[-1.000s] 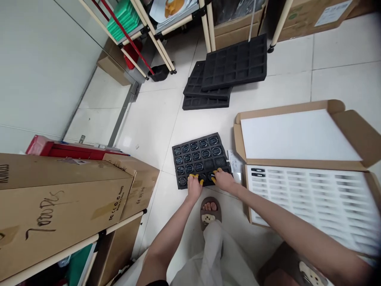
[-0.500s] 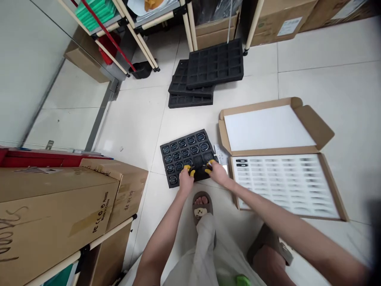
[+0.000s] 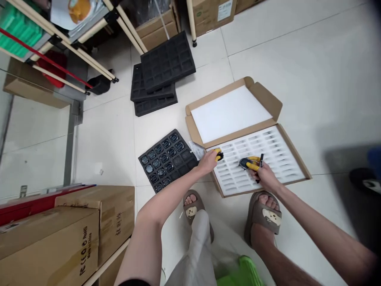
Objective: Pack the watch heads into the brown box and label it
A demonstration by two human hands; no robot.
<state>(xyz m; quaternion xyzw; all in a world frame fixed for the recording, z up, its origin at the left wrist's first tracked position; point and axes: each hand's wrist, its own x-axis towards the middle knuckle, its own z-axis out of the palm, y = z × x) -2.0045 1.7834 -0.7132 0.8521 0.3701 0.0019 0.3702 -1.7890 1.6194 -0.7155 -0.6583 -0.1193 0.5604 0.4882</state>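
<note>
Yellow covers sit on the fingertips of both my hands. My right hand point(image 3: 262, 171) grips a dark round-faced watch point(image 3: 244, 163) with black strap ends showing, held over the white foam insert point(image 3: 235, 177) of an open cardboard box. At the insert's upper left corner, my left hand point(image 3: 210, 159) is closed on a small black item point(image 3: 219, 156), mostly covered by the fingers; it looks like another watch. Left of the box lies a black foam tray point(image 3: 180, 169) with round dark watch faces point(image 3: 163, 158) in many of its cells. My left forearm hides the tray's lower right part.
Black foam trays point(image 3: 168, 61) are stacked on the floor beyond. The box lid point(image 3: 232, 113) lies folded back. Cardboard cartons point(image 3: 116, 222) stand at left, shelving posts point(image 3: 131, 29) at the back. My sandalled feet point(image 3: 264, 214) are close to the box.
Both hands have moved right, from the black foam tray to the white foam insert. The right hand now shows a watch over the insert. The whole view has shifted and turned.
</note>
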